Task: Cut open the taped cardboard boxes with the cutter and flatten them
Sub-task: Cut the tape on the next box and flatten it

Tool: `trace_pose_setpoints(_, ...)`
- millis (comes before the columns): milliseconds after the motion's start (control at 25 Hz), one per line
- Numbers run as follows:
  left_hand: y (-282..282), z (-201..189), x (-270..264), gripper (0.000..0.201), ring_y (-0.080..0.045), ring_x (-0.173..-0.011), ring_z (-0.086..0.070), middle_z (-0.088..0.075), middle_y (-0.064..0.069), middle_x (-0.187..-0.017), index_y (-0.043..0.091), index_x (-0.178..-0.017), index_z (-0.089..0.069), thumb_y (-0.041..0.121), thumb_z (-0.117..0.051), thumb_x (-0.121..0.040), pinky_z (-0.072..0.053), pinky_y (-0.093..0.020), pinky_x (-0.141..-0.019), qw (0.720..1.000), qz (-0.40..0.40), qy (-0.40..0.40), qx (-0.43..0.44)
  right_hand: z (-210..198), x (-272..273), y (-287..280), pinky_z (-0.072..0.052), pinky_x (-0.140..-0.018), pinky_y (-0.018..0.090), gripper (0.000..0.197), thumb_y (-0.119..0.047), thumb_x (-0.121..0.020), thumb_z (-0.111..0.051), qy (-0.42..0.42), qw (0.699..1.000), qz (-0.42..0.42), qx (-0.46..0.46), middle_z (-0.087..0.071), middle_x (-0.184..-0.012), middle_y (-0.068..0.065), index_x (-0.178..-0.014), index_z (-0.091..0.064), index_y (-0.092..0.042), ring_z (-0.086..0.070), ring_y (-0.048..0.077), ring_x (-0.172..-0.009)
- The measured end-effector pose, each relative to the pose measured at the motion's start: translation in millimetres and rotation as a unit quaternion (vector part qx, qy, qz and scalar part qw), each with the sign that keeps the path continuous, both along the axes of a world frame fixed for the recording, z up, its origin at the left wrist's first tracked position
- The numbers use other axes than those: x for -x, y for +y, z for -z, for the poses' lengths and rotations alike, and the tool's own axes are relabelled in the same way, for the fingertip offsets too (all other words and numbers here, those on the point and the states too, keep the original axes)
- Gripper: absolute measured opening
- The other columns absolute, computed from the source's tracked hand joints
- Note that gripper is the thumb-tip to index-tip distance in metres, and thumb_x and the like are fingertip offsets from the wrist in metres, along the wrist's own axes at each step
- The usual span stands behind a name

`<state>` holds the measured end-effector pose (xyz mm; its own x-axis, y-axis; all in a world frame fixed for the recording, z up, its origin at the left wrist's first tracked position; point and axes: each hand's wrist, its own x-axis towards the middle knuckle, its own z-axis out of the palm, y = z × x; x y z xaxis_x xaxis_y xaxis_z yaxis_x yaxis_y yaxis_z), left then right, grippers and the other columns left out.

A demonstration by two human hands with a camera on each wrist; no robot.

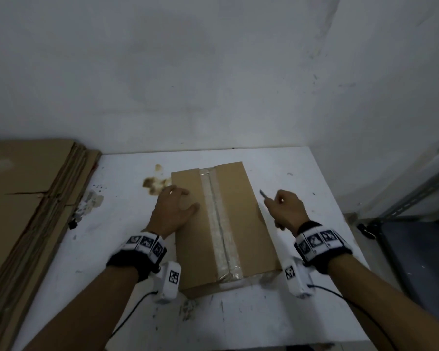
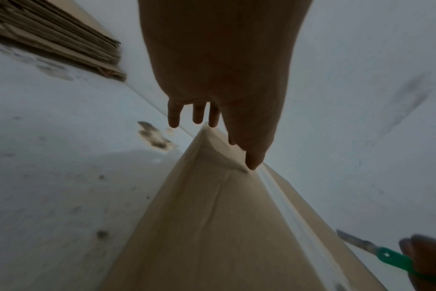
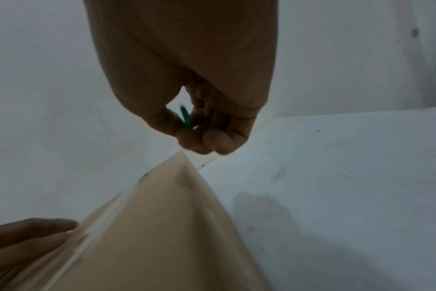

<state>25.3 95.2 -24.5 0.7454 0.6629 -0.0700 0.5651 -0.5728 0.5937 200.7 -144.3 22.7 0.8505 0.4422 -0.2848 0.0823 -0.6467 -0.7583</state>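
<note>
Right grip (image 1: pixel 285 209) clenches the cutter (image 1: pixel 263 194), blade clear beside the box (image 1: pixel 223 224).
Left grip (image 1: pixel 174 211) lies flat on it, steadying the tape (image 1: pixel 218 216).

The cardboard box (image 1: pixel 228 224) is showing matt brown paperboard, with glossy clear tape (image 1: pixel 219 224) shining along its middle seam. Right of the box, the cutter (image 2: pixel 376 251) is showing a dull metal blade and green plastic handle. Under the box, the white table (image 1: pixel 302 178) is looking scuffed and stained.
</note>
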Motion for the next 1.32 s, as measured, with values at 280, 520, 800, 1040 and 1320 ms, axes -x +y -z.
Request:
trace_pose_setpoints(280,27.1,-7.4,-41.0,0.084,-0.027,-0.153,0.011,0.008,-0.005,-0.167,0.021,-0.159,-0.013,0.054,-0.056,-0.094,-0.007,-0.054,-0.122,0.981,0.109,0.161,-0.015,-8.7,5.3,106.5,-0.036,-0.055,0.027,0.021,-0.022,-0.096,-0.049,-0.034,0.99,-0.137,-0.03,-0.048,-0.073,0.002,-0.079,-0.039,-0.016,-0.043,0.017,-0.065)
trace_pose_setpoints(520,35.1,-9.3,-38.3,0.09,-0.025,-0.151,0.021,0.018,-0.003,-0.165,0.022,-0.16,-0.001,0.057,-0.053,-0.095,-0.002,-0.047,-0.124,0.969,0.142,0.197,0.03,9.9,2.1,141.1,-0.048,-0.067,0.038,0.011,-0.005,-0.086,-0.054,-0.134,0.973,-0.186,-0.004,-0.059,-0.08,0.005,-0.081,-0.049,-0.013,-0.056,0.025,-0.075)
trace_pose_setpoints(800,38.2,-18.2,-40.8,0.091,-0.025,-0.149,0.026,0.022,-0.004,-0.164,0.021,-0.159,0.003,0.056,-0.052,-0.096,0.002,-0.041,-0.122,0.96,0.163,0.22,0.058,16.3,2.4,159.7,-0.05,-0.072,0.036,0.023,-0.014,-0.093,-0.061,-0.176,0.963,-0.198,0.05,-0.063,-0.093,0.008,-0.114,-0.054,-0.009,-0.06,0.027,-0.084)
trace_pose_setpoints(1040,37.4,-16.4,-40.2,0.089,-0.028,-0.148,0.028,0.024,-0.007,-0.163,0.02,-0.159,0.005,0.056,-0.048,-0.098,0.004,-0.044,-0.121,0.957,0.173,0.228,0.051,15.5,8.0,164.9,-0.037,-0.066,0.034,0.026,-0.007,-0.094,-0.05,-0.214,0.944,-0.23,0.099,-0.063,-0.102,0.023,-0.118,-0.048,0.002,-0.059,0.039,-0.092)
trace_pose_setpoints(1320,38.0,-14.7,-41.1,0.085,-0.03,-0.147,0.028,0.025,-0.009,-0.163,0.019,-0.159,0.006,0.053,-0.045,-0.1,0.006,-0.041,-0.121,0.953,0.18,0.236,0.057,6.1,13.0,168.3,-0.042,-0.066,0.035,0.011,-0.005,-0.087,-0.053,-0.181,0.949,-0.238,0.102,-0.06,-0.101,0.02,-0.097,-0.051,0.0,-0.055,0.032,-0.085)
